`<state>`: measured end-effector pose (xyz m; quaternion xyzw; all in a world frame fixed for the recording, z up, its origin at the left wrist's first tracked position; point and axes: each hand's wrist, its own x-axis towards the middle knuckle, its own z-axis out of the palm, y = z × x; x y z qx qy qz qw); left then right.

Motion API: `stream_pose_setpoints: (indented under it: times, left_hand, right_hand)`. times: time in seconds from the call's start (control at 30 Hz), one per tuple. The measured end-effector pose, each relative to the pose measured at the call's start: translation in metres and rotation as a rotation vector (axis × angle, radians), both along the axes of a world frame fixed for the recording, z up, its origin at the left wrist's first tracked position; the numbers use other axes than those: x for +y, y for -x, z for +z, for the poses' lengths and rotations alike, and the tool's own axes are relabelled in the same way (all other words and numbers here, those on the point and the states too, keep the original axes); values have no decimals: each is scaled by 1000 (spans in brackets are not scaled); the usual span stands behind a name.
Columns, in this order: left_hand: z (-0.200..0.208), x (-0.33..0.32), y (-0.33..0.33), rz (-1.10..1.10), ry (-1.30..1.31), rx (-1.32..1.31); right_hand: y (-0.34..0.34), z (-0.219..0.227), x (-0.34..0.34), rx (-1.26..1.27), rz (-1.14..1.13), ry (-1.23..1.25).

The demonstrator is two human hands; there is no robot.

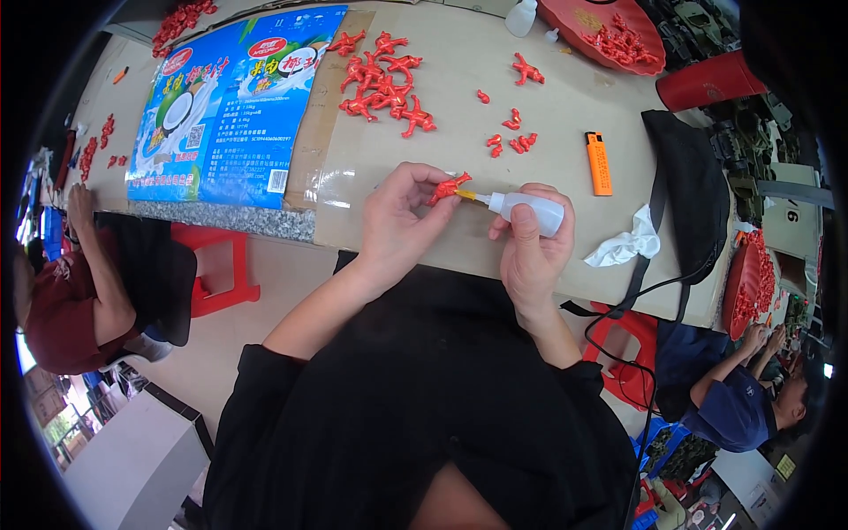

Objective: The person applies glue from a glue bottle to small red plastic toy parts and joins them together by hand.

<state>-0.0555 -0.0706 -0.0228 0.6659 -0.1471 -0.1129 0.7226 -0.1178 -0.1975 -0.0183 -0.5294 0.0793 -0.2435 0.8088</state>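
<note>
My left hand [404,216] pinches a small red plastic figure [449,187] between thumb and fingers, over the near part of the table. In my right hand [541,243] is a white squeeze bottle [539,215] with a narrow yellowish tip, lying nearly level. Its tip points left and meets the red figure, or comes very close to it; I cannot tell which. Beyond my hands lie several small loose red pieces [513,119] and one separate red figure [527,69]. A pile of red figures [382,84] is at the back, left of them.
A blue printed cardboard sheet [238,110] covers the table's left. On the right are an orange lighter [599,164], a crumpled tissue [625,240] and a black bag [685,194]. A red tray [609,40] holds parts at the back. Other people sit left and right.
</note>
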Motion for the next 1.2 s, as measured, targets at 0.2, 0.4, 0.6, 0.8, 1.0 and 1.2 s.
stream_pose_setpoints:
  times: [0.2,0.4,0.6,0.8,1.0,1.2]
  left_hand:
    - [-1,0,0,7,-17,-5]
    - [-3,1,0,10,-39,-21]
    - [-3,-1,0,16,-18,-11]
    - [-2,0,0,18,-30,-18]
    - [-3,0,0,17,-42,-15]
    - [-2,0,0,22,-40,-16]
  right_hand:
    - [0,0,-1,-1,5,5]
    - [0,-1,-1,3,6,11]
    - [0,0,-1,-3,3,5]
    - [-1,3,1,12,-36,34]
    - [-1,1,1,18,-34,35]
    - [0,1,0,14,-22,48]
